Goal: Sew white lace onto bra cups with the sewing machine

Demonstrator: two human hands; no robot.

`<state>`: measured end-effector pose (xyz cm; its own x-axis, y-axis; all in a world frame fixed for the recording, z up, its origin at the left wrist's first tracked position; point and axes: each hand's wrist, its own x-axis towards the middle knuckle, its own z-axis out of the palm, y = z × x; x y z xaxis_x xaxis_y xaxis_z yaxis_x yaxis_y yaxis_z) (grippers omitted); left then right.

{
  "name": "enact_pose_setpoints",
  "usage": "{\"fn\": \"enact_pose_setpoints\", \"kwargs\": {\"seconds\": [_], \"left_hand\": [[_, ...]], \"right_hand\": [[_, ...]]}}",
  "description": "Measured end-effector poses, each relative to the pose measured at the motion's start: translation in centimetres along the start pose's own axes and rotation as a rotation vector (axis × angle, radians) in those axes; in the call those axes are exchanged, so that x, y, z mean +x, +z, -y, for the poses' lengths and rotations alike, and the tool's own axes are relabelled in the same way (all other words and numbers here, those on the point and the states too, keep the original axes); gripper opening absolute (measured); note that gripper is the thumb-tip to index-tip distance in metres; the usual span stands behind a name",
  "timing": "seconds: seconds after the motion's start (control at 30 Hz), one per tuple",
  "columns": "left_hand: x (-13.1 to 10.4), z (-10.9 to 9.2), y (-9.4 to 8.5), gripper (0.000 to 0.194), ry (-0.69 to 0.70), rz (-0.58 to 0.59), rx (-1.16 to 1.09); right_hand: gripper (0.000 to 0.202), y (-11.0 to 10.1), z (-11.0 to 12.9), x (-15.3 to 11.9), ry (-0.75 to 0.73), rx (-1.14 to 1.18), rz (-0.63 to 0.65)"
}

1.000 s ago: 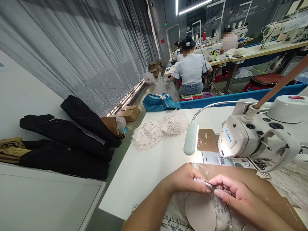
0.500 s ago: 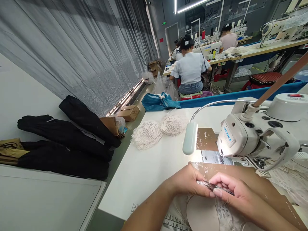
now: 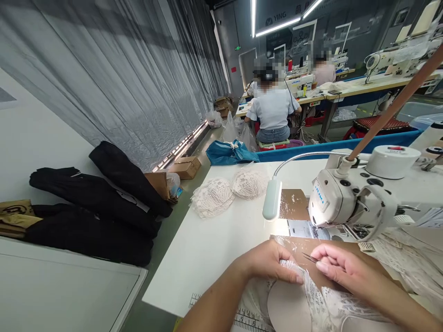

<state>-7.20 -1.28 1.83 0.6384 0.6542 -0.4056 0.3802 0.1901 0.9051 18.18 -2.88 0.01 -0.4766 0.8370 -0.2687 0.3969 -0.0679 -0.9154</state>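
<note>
Lower centre of frame: left hand (image 3: 268,263) pinches the edge of the lace (image 3: 313,295), thumb and fingers closed on the fabric at its top edge. The lace drapes down and right over a beige cup (image 3: 289,306), which sits at the bottom edge of the frame, just under both hands.

Right hand (image 3: 341,269) is closed on thin snips (image 3: 309,257). Only the dark tip shows; the rest is hidden in the fingers. Blades open or closed: cannot tell.

Key relation: the snips' long axis runs roughly level, tip pointing toward the left of the frame, straight at the left fingertips. The tip sits just above the pinched lace edge, very near, contact not clear. So the lace lies left of and slightly below the right grip, and the right hand is the one nearer the tip end. The hands are nearly touching.

Around them:
- Sewing machine (image 3: 349,203) right of centre, head just above the right hand.
- Lamp (image 3: 272,205) on a gooseneck, hanging above the left hand.
- Two lace bundles (image 3: 226,191) further up the table (image 3: 207,258), well apart from the hands.
- Ruler markings (image 3: 247,319) at the bottom edge, beside the left forearm.
- Black bags (image 3: 97,207) at mid left, on the floor side.
- Other people work at benches in the upper centre, far off.
</note>
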Motion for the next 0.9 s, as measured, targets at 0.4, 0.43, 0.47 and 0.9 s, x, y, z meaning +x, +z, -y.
{"fn": "enact_pose_setpoints", "kwargs": {"seconds": [0.4,0.43,0.47,0.9], "left_hand": [[-0.9,0.2,0.1,0.021,-0.021,-0.155,0.097],[-0.6,0.3,0.4,0.020,-0.011,-0.158,0.085],[-0.5,0.3,0.6,0.020,-0.001,-0.152,0.078],[-0.4,-0.2,1.1,0.048,0.045,-0.060,-0.214]], "right_hand": [[0.046,-1.1,-3.0,-5.3,0.014,-0.167,-0.295],[0.046,-0.5,-2.3,-5.0,0.018,-0.156,-0.259],[0.046,-0.1,-1.6,-4.7,0.016,-0.128,-0.257],[0.038,2.3,1.7,-1.1,-0.129,-0.047,0.045]]}}
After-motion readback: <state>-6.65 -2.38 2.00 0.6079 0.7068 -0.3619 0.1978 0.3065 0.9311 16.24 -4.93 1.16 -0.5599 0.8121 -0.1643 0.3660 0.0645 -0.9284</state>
